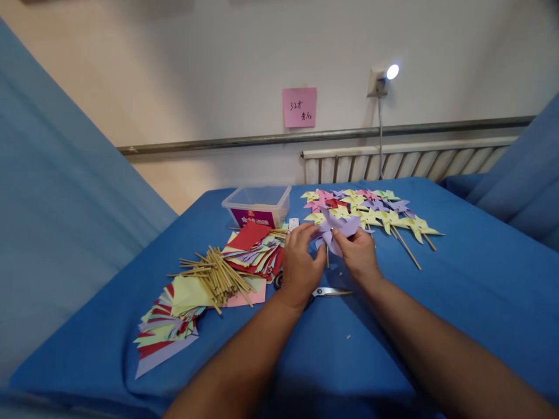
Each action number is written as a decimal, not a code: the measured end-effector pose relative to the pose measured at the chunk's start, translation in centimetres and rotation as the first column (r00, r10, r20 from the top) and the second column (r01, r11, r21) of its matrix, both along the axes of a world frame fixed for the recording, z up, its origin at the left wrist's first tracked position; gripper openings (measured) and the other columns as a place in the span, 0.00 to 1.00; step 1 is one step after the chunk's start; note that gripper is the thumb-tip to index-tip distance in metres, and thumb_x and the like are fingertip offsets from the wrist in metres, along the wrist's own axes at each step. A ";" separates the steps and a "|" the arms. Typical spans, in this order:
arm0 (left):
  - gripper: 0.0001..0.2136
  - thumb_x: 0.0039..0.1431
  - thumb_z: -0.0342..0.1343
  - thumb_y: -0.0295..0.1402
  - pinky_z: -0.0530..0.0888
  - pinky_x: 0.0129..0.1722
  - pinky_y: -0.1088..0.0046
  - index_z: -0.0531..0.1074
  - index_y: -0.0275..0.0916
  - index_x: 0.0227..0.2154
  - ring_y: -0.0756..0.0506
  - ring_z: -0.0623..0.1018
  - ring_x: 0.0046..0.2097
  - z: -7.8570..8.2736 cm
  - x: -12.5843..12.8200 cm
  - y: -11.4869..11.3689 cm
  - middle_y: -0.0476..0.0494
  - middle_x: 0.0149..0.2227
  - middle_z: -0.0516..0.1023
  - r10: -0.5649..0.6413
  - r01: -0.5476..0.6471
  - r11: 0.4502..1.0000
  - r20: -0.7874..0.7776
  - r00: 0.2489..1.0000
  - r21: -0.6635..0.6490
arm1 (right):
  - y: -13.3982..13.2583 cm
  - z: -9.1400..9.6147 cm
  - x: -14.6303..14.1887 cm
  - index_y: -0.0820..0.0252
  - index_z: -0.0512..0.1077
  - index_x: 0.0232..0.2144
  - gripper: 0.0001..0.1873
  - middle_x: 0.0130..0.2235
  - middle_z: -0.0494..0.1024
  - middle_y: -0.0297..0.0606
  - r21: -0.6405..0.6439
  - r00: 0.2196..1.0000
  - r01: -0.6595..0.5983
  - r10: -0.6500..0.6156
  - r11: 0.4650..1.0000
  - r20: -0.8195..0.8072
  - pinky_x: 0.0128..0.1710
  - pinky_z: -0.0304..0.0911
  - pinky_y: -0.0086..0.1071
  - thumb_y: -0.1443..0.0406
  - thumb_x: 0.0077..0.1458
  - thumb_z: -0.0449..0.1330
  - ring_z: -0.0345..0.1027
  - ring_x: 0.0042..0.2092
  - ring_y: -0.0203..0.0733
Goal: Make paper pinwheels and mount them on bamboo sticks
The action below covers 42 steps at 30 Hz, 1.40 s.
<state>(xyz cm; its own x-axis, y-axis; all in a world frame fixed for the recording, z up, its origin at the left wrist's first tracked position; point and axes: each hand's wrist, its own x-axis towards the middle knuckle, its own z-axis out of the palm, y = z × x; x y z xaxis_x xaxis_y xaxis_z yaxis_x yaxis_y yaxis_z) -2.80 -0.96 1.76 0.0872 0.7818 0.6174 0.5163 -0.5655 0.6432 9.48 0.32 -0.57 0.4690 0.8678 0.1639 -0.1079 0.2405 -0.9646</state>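
Note:
A lilac paper pinwheel (338, 226) is held up over the middle of the table. My right hand (360, 254) grips it, with the thumb near the pin at its centre. At the pinwheel's left side, my left hand (301, 262) has its fingers and thumb curled on the paper edges. A wooden stick (327, 257) shows below the pinwheel, between the hands. Scissors (332, 291) lie just under my hands, their handles partly hidden by the left wrist.
Left of my hands are a pile of wooden sticks (218, 273), stacks of coloured paper (168, 317) and a clear plastic box (257, 203). Several finished pinwheels (388, 221) lie in rows at the back right. The blue-covered table (471, 308) meets a wall with a radiator (406, 160).

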 end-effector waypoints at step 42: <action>0.13 0.36 0.68 0.32 0.73 0.31 0.73 0.73 0.33 0.26 0.51 0.75 0.25 4.0 -3.5 3.2 0.49 0.24 0.77 0.214 0.158 0.948 0.923 0.321 -0.275 | 0.2 -0.1 -2.2 0.57 0.76 0.37 0.09 0.36 0.78 0.37 0.001 0.716 -0.223 0.164 0.975 0.679 0.39 0.63 0.34 0.65 0.56 0.56 0.70 0.36 0.41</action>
